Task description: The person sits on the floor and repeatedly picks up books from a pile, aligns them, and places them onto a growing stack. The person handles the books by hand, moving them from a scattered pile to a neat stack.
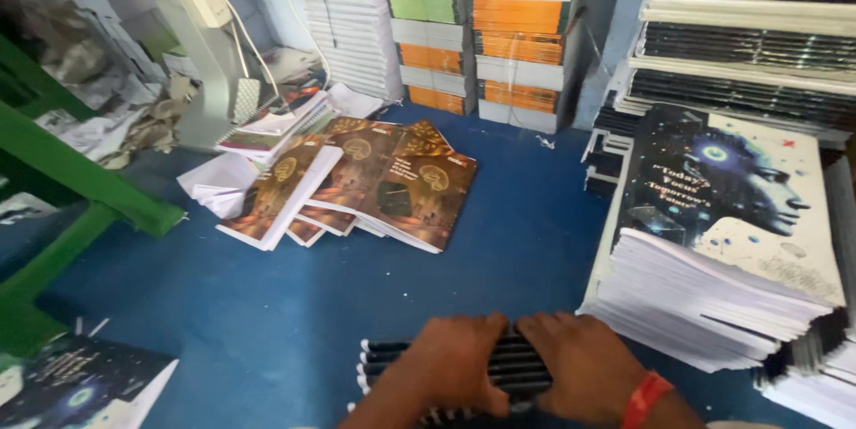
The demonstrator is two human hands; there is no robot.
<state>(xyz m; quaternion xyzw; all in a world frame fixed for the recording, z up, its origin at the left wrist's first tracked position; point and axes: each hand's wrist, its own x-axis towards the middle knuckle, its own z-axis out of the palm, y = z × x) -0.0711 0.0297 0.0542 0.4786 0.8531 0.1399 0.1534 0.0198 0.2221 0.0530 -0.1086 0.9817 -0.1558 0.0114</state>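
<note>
— What took up the most room?

— The blue floor (294,304), bare through the middle, ran from the near edge up to the back wall. That open strip was the only clear room for moving. Behind it stood tall piles of bound books (481,28) with orange, green and white edges, packed side by side.

— And on the right?

— A large stack of dark-covered books (722,215) with white page edges, its top cover showing a pale profile on a starry ground. It sat just beside the hands and closed off that side. More dark stacks rose on shelves (749,28) behind it.

— The left?

— A green frame (80,188) slanted across, with crumpled paper heaped past it. Near the middle of the floor lay a loose, fanned heap of brown-covered books (383,184), well apart from the hands.

— And the hands themselves?

— At the bottom edge. The left hand (455,367) and right hand (580,367), a red band on the right wrist, pressed side by side onto a small pile of dark books (392,359) on the floor, fingers curled over its top edge and gripping it.
</note>
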